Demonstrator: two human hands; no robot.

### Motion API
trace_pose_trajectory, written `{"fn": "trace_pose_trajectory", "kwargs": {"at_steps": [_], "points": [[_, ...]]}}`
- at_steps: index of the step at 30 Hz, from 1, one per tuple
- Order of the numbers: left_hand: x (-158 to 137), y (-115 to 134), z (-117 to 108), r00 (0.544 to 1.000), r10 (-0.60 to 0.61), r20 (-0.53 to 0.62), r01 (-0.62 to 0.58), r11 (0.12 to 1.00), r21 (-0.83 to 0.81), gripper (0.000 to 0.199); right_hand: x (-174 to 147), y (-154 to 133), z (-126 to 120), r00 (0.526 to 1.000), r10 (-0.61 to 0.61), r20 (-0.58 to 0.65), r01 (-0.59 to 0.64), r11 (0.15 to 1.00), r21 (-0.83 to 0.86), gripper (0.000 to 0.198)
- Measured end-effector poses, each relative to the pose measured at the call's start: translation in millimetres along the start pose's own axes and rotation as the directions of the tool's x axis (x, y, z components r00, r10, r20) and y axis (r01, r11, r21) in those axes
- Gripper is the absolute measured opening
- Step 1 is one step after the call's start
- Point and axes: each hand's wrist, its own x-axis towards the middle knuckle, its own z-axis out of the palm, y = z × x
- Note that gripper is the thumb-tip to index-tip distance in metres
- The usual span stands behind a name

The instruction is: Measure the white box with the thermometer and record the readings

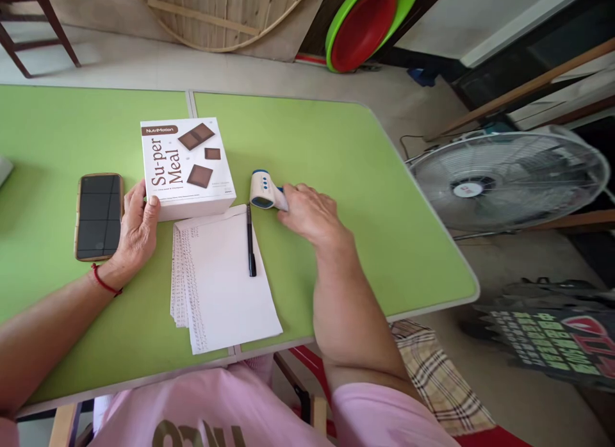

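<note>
My left hand [138, 226] grips the lower left corner of a white box [187, 165] labelled "Su-per Meal", thumb at the front and fingers along its side. Brown chocolate squares are printed on the top. My right hand [310, 210] is closed around the handle of a white and blue infrared thermometer [262, 189], which lies on the green table [327, 139] with its head pointing left. Between my forearms is a stack of paper sheets [225, 293], handwriting showing along the left edges. A black pen [250, 242] rests on the top sheet.
A smartphone [99, 216] with a dark screen lies left of my left hand. Beyond the table's right edge stands a fan [504, 181]. Red and green basins [362, 27] and a round wooden board [221, 15] lean at the back. A stool [36, 31] is at far left.
</note>
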Motion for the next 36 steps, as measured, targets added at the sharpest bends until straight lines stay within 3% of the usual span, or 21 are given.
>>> {"fn": "trace_pose_trajectory", "kwargs": {"at_steps": [3, 6, 7, 9, 11, 12, 15, 20, 22, 27, 33, 36], "points": [[2, 2, 0, 1.000, 0.022, 0.009, -0.022, 1.000, -0.017, 0.057, 1, 0, -3, 0.994, 0.051, -0.098, -0.040, 0.994, 0.103, 0.029], [1, 2, 0, 1.000, 0.027, 0.014, -0.026, 0.998, -0.051, 0.058, 1, -5, -4, 0.947, 0.165, -0.275, -0.034, 0.905, 0.424, 0.039], [1, 1, 0, 0.999, 0.025, 0.029, -0.023, 0.997, -0.071, 0.060, 0, -9, -3, 0.942, 0.177, -0.284, 0.017, 0.822, 0.569, 0.040], [0, -1, -1, 0.998, 0.022, 0.065, -0.015, 0.994, -0.106, 0.064, -3, -19, 0, 0.967, 0.108, -0.231, 0.135, 0.554, 0.821, 0.041], [-1, -5, -2, 0.996, 0.023, 0.081, -0.014, 0.993, -0.116, 0.067, -8, -34, 5, 0.985, -0.034, -0.166, 0.169, 0.261, 0.950, 0.041], [-1, -7, -3, 0.997, 0.020, 0.079, -0.011, 0.994, -0.113, 0.067, -11, -42, 8, 0.986, -0.079, -0.146, 0.158, 0.163, 0.974, 0.040], [-3, -13, -3, 0.996, 0.031, 0.086, -0.021, 0.993, -0.113, 0.064, -19, -64, 16, 0.988, -0.090, -0.125, 0.127, 0.023, 0.992, 0.034], [-7, -13, 2, 0.961, 0.242, 0.136, -0.220, 0.963, -0.158, 0.074, -23, -75, 21, 0.984, -0.054, -0.169, 0.166, -0.050, 0.985, 0.030], [-6, -11, 5, 0.947, 0.274, 0.166, -0.246, 0.954, -0.170, 0.081, -21, -74, 22, 0.978, -0.063, -0.198, 0.193, -0.067, 0.979, 0.030], [-1, -15, 9, 0.975, 0.185, 0.123, -0.154, 0.962, -0.225, 0.085, -16, -74, 25, 0.971, -0.088, -0.224, 0.220, -0.056, 0.974, 0.035], [1, -16, 9, 0.986, 0.136, 0.096, -0.113, 0.970, -0.216, 0.085, -25, -76, 19, 0.955, 0.039, -0.295, 0.290, 0.093, 0.952, 0.039], [1, -13, 9, 0.986, 0.135, 0.098, -0.111, 0.970, -0.218, 0.085, -36, -80, 12, 0.942, -0.032, -0.333, 0.334, 0.093, 0.938, 0.034]]}}
